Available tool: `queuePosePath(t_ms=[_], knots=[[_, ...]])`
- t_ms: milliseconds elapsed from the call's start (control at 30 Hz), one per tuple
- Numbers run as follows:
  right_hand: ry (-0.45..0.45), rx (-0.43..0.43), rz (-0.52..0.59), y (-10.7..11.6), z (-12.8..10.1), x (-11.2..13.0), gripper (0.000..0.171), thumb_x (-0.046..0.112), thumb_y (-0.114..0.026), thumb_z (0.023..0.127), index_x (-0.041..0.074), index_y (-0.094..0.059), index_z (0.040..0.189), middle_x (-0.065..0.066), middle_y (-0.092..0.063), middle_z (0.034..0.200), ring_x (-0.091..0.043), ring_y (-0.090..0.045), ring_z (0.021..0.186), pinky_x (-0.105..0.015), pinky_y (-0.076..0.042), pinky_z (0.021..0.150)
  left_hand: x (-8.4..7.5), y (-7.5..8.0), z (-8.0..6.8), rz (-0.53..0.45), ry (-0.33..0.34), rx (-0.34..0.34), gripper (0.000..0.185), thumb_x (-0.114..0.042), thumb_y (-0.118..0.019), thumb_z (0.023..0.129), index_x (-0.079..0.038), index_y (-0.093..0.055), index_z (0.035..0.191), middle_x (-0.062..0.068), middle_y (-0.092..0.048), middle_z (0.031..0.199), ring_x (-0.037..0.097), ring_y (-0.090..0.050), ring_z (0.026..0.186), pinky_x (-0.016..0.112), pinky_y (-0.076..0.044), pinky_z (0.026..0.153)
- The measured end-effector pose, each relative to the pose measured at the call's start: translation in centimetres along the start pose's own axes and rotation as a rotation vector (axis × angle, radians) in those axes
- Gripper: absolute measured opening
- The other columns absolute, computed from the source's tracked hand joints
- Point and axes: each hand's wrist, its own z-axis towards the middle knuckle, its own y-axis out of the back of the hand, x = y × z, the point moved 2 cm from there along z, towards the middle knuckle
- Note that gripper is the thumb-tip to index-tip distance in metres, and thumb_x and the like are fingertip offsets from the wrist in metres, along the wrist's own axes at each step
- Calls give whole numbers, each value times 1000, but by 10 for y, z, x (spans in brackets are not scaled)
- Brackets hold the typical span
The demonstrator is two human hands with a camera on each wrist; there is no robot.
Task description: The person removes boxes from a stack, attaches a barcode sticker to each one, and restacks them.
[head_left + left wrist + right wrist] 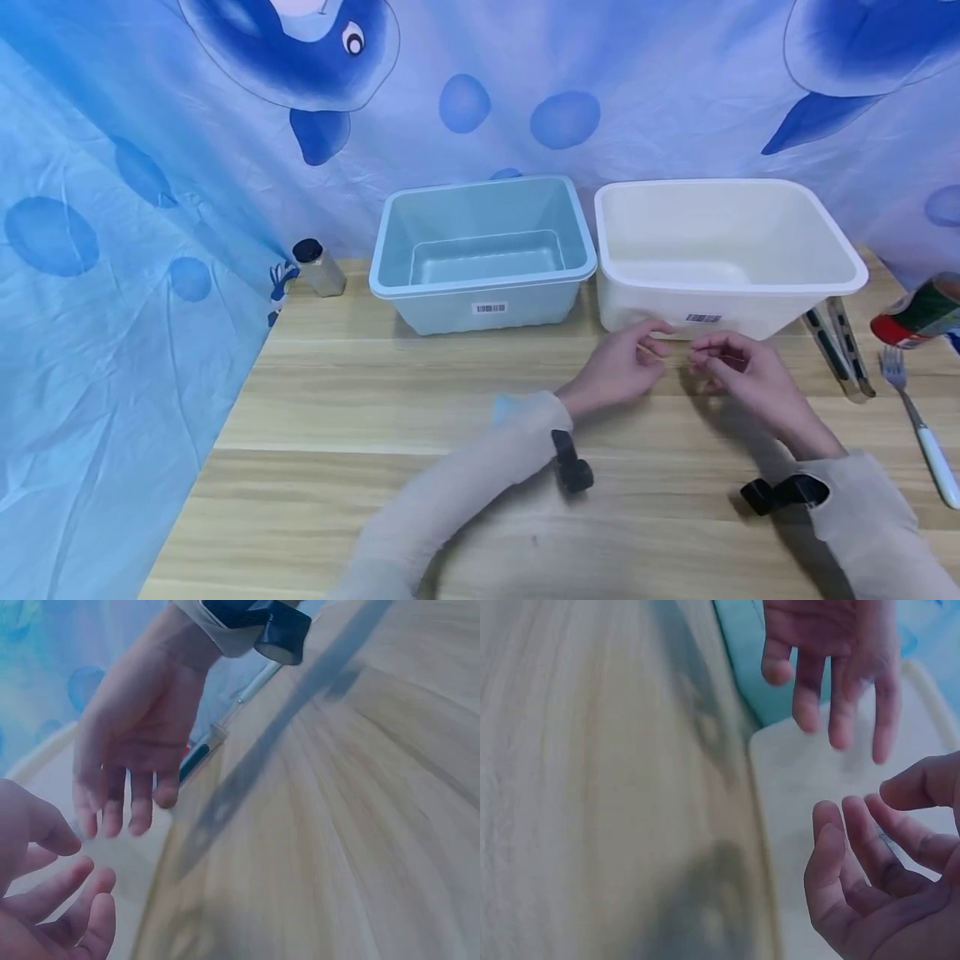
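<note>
Both hands hover just above the wooden table (420,400), close in front of the white bin (817,225). My left hand (628,360) has relaxed, slightly bent fingers and holds nothing. My right hand (726,365) faces it a few centimetres away, fingers loosely curled and also empty. In the left wrist view the left hand (52,900) is at the lower left, with the right hand (124,772) hanging fingers down above it. In the right wrist view the right hand (877,877) lies palm up, and the left hand (832,667) is above it over the white bin's wall (795,780).
An empty pale blue bin (390,242) stands left of the white one. A small spice jar (318,267) sits at the back left. Metal tongs (840,346), a fork (918,421) and a tilted red and green can (918,312) lie at the right. Blue cloth hangs behind.
</note>
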Motion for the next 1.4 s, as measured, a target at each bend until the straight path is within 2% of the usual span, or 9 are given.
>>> queuePosePath(t_ms=[267,500,733,900,1000,1100,1200,1267,1400], knots=[[225,-56,-197,21,-10,58,15,7,-62,93,8,-65,107,6,-69,84,-5,-61,65,-20,-48,52,-8,78,-46,50,-118,-29,41,2,-61,86,-7,-58,126,12,-68,108,13,-65,94,15,-53,72],[274,-288,-278,63,-4,81,24,4,-59,93,4,-64,116,30,-57,95,14,-55,74,-4,-44,58,-13,163,-82,204,-200,-335,36,1,-61,84,-4,-62,120,13,-67,105,22,-64,96,31,-57,73],[87,-504,-259,99,7,53,39,14,-50,99,15,-50,138,24,-53,117,16,-49,103,-3,-40,88,-8,231,-107,420,-152,-629,41,-11,-69,84,-7,-62,124,15,-60,121,26,-55,108,40,-53,83],[-123,-626,-341,118,15,26,45,25,-41,103,20,-39,147,-9,-41,151,-12,-39,140,-30,-33,116,6,255,-112,470,-68,-688,50,-23,-72,84,-12,-58,131,16,-51,132,31,-48,121,47,-45,92],[-200,-631,-340,126,22,13,46,30,-40,102,21,-37,148,-9,-36,155,-22,-35,143,-38,-31,117,20,263,-110,384,43,-644,60,-30,-73,85,-16,-51,139,15,-44,143,32,-42,130,51,-41,102],[-211,-596,-295,130,28,4,46,31,-44,101,22,-41,146,2,-50,142,-9,-50,129,-26,-39,111,36,268,-108,211,189,-607,68,-34,-72,85,-21,-42,145,11,-35,152,31,-35,138,53,-36,110],[-163,-530,-215,131,34,-6,34,29,-49,99,35,-50,133,27,-53,111,14,-50,98,-3,-40,88,50,272,-106,25,300,-587,74,-34,-72,85,-23,-35,149,9,-27,157,31,-29,142,51,-33,113],[-140,-490,-177,131,37,-10,27,29,-51,99,38,-53,124,37,-40,95,20,-40,83,3,-35,72,59,273,-104,-44,344,-568,77,-34,-73,85,-23,-32,150,8,-24,159,30,-25,144,49,-31,115],[-154,-431,-234,129,40,-17,37,32,-48,99,26,-52,135,33,-39,98,17,-39,82,3,-35,65,73,272,-103,-90,368,-531,82,-32,-73,85,-25,-27,152,6,-19,161,26,-20,147,46,-25,119]])
